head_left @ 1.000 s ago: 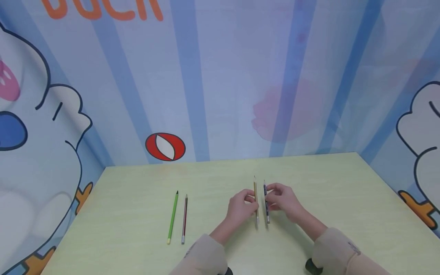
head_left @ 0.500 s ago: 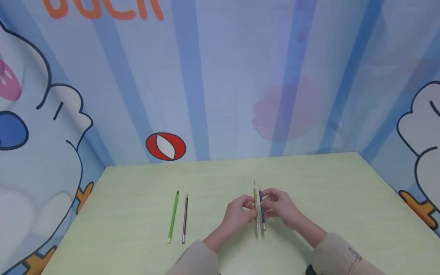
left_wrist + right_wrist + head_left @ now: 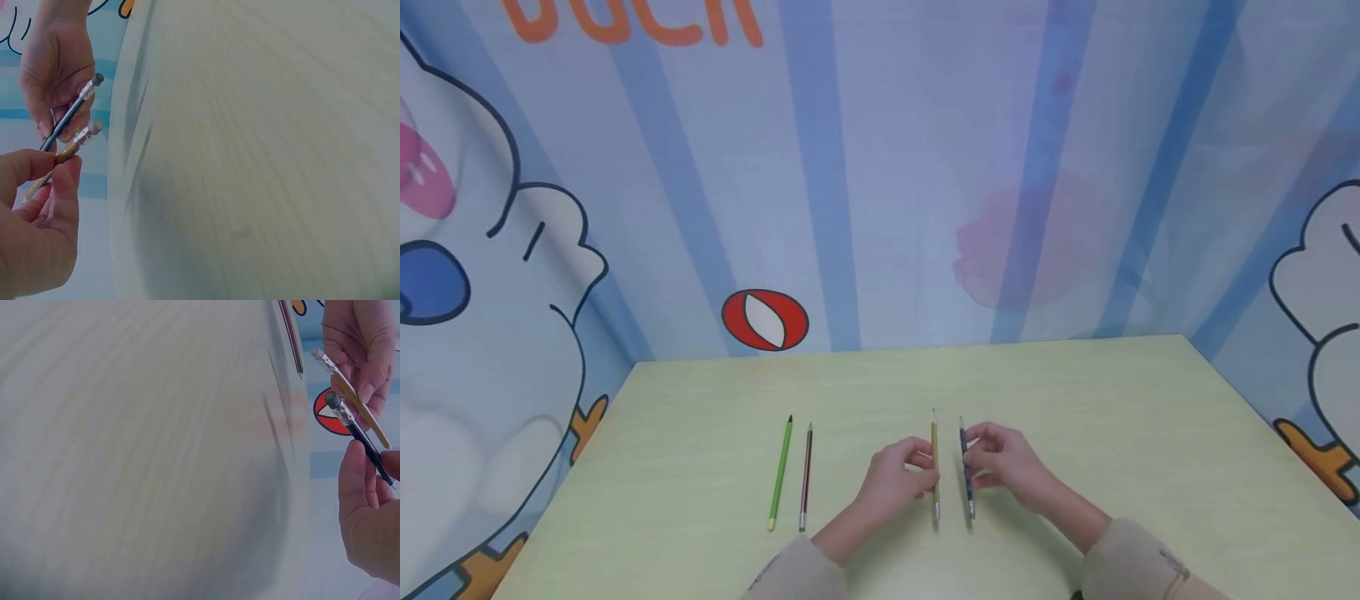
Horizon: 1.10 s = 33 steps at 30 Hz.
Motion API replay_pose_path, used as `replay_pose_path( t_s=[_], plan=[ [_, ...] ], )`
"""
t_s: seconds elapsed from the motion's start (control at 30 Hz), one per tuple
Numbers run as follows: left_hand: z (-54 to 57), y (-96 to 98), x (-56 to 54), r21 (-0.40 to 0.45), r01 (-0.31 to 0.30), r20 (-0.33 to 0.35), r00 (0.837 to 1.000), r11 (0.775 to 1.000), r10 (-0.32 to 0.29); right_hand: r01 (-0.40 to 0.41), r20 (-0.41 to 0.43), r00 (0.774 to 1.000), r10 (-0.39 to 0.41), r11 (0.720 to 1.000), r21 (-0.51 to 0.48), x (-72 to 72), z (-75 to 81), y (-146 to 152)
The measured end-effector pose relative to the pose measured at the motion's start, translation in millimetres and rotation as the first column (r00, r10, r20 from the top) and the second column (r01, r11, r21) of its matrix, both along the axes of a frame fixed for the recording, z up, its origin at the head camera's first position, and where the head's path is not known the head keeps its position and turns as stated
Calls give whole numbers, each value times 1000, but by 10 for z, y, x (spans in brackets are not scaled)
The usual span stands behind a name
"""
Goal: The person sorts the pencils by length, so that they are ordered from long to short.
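Observation:
My left hand pinches a yellow pencil between thumb and fingers, its point away from me and its eraser end toward me. Beside it, my right hand pinches a dark blue pencil in the same direction. A narrow gap separates the two, which run nearly parallel. Both wrist views show the pencils held above the table, with their shadows below. In the left wrist view, a metal band and eraser tip the yellow pencil; the dark pencil has a dark eraser in the right wrist view.
Left of my hands, a green pencil and a dark red pencil lie side by side on the pale yellow table. A blue striped backdrop with cartoon figures rises behind the table and along both sides.
Both hands have come nearer to me with their pencils and shifted left. The pencils first drew close together, then moved apart again as the left hand went further left. The two lying pencils stay put.

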<state>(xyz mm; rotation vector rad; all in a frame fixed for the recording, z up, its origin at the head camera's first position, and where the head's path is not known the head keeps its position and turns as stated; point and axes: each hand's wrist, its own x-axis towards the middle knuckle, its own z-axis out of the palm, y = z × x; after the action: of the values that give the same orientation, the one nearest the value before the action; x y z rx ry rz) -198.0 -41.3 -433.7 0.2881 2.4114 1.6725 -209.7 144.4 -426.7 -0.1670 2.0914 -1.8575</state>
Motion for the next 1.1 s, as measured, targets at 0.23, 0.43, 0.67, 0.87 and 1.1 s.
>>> replay_pose_path(
  t_s=[0.23, 0.43, 0.67, 0.87, 1.1],
  plan=[
    [29, -349, -46, -50, -23, 10, 1000, 998, 23, -25, 5, 1000, 26, 1000, -9, 43, -12, 0],
    [45, -657, -110, -109, -72, 35, 996, 991, 77, -33, 6, 999, 34, 999, -15, 49, -41, 20],
    [7, -943, -168, -200, -124, 41, 990, 972, 134, -38, 2, 999, 38, 999, -25, 46, -60, 40],
    [-27, -1070, -157, -265, -142, 55, 985, 954, 163, -38, 6, 999, 39, 999, -25, 43, -66, 43],
    [-40, -1110, -128, -322, -152, 41, 984, 935, 174, -28, 9, 1000, 28, 999, -14, 39, -60, 49]
  ],
)
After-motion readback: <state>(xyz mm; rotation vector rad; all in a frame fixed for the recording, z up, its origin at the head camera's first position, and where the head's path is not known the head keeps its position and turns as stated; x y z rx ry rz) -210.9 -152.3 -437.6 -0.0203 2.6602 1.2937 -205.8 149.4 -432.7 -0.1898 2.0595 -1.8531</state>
